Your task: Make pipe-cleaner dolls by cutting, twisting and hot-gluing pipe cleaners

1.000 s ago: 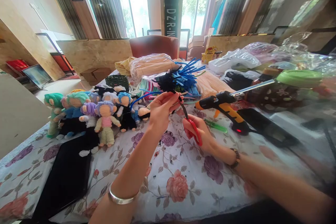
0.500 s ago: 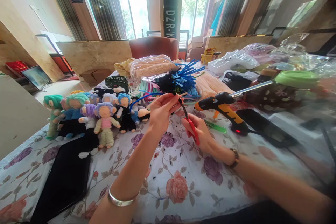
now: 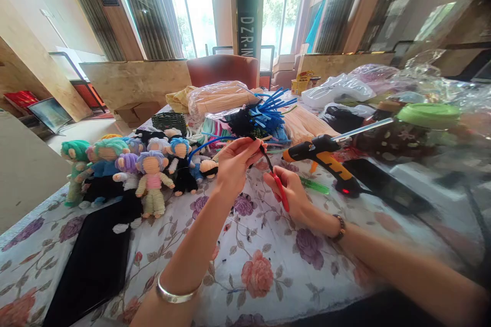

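Observation:
My left hand [image 3: 235,163] is raised over the middle of the table, its thumb and fingers pinched on a small piece of black pipe cleaner [image 3: 253,138], mostly hidden by the fingers. My right hand [image 3: 294,191] is closed round the red handles of a pair of scissors [image 3: 282,193]. The dark blades point up and left, and their tips reach the left fingertips. Just behind the hands lies a bundle of blue pipe cleaners [image 3: 273,107] beside black ones [image 3: 238,121]. Small black scraps [image 3: 224,259] are scattered on the flowered tablecloth [image 3: 180,265].
Several pipe-cleaner dolls [image 3: 153,179] stand at the left, behind a black tablet [image 3: 90,265]. To the right are a glue gun [image 3: 326,156] with a red light, a green tool [image 3: 314,185] and a dark phone [image 3: 379,179]. Plastic bags [image 3: 341,89] and a green lid [image 3: 427,115] lie farther back.
The red scissor handles look slightly closer together than before. Both hands keep nearly the same place, and the whole view has shifted a little.

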{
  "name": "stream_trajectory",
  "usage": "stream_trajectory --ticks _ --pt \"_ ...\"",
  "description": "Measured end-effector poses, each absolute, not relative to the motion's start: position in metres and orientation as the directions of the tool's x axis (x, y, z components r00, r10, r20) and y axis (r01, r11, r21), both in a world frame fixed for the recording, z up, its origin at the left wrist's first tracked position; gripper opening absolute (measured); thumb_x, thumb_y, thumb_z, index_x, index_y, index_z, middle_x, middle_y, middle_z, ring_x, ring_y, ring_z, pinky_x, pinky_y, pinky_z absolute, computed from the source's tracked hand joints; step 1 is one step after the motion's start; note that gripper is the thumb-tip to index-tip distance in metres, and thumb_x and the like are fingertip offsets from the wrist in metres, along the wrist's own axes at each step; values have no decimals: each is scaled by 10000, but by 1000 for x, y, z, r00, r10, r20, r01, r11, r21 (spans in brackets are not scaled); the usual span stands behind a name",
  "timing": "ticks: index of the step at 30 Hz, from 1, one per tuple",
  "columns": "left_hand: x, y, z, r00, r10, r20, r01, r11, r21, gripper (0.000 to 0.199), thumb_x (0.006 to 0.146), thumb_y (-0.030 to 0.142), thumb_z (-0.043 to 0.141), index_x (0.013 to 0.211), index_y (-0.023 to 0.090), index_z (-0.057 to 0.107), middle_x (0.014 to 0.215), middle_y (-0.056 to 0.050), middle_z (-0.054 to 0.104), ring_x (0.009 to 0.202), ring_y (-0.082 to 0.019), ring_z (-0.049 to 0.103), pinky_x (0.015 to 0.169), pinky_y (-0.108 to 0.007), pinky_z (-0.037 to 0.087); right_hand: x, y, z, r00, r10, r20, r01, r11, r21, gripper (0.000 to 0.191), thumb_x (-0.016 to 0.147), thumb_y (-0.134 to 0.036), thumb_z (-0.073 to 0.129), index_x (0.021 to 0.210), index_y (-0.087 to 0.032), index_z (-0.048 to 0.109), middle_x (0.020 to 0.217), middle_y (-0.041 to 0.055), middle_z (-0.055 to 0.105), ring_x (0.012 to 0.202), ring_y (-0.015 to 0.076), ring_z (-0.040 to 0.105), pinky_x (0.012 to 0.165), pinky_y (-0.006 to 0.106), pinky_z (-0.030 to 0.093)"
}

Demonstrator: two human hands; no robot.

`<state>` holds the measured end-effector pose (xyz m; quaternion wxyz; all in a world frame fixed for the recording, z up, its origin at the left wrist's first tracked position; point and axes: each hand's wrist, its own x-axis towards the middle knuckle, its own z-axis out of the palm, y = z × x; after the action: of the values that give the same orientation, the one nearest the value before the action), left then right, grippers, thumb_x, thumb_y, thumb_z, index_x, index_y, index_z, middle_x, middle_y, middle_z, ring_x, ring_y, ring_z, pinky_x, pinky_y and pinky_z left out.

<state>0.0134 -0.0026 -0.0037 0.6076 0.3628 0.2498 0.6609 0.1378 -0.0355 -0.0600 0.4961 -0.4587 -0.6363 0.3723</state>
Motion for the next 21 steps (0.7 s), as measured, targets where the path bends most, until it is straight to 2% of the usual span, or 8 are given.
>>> stream_trajectory --ticks 9,16,21 --pt "11 -2 -5 14 984 180 -594 -136 793 253 511 176 830 695 144 659 680 -17 713 671 -147 690 724 -285 537 139 -37 -58 -93 951 295 244 309 -919 511 752 -650 543 583 -219 324 464 -58 337 441 85 305 408 240 215" --pt "9 -1 -3 -31 984 178 -584 -162 795 261 541 182 818 720 128 636 672 -20 704 647 -141 685 727 -276 529 141 -33 -62 -177 923 341 291 380 -878 456 791 -577 549 614 -215 334 535 -49 359 492 93 311 435 238 247" --pt "9 -2 -2 -73 986 147 -578 -162 800 240 553 165 806 690 123 613 719 -36 716 663 -132 683 789 -296 521 141 -33 -63 -97 933 348 238 361 -902 437 796 -571 549 639 -219 343 555 -49 368 504 105 362 457 244 286"
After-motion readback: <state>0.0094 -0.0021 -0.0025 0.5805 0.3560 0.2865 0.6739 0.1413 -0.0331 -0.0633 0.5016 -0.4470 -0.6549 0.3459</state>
